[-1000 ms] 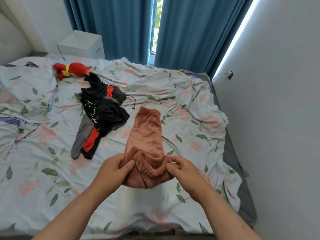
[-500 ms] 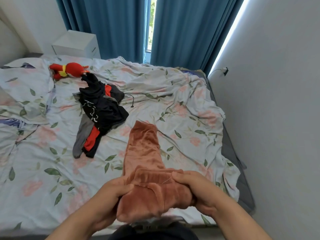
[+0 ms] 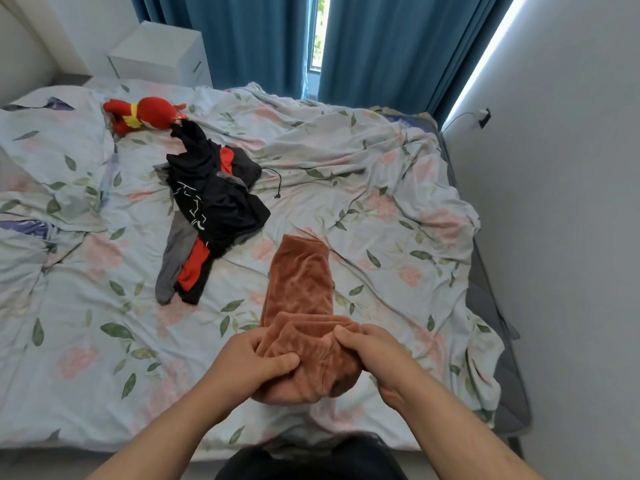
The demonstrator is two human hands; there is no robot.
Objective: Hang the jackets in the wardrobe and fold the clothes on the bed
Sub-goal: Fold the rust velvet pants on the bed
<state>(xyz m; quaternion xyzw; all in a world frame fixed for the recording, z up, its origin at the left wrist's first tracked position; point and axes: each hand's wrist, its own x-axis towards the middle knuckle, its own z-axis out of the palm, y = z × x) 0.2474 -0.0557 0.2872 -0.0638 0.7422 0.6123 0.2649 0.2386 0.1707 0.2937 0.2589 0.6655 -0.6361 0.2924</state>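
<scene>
blue curtains [image 3: 374,46] part at a bright window [image 3: 318,29]; white nightstand [image 3: 162,53] left.

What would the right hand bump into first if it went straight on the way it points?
The right hand points forward and leftward, into the rust-brown garment it grips, so that bunched cloth comes first; just beyond, probably the left hand, which holds the other side.

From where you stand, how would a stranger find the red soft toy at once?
Start at the bed with the floral sheet. Toward its far left corner, near the white nightstand, lies the red soft toy, just beyond the heap of dark clothes. Unlike them, it is plump and has a yellow band.
</scene>
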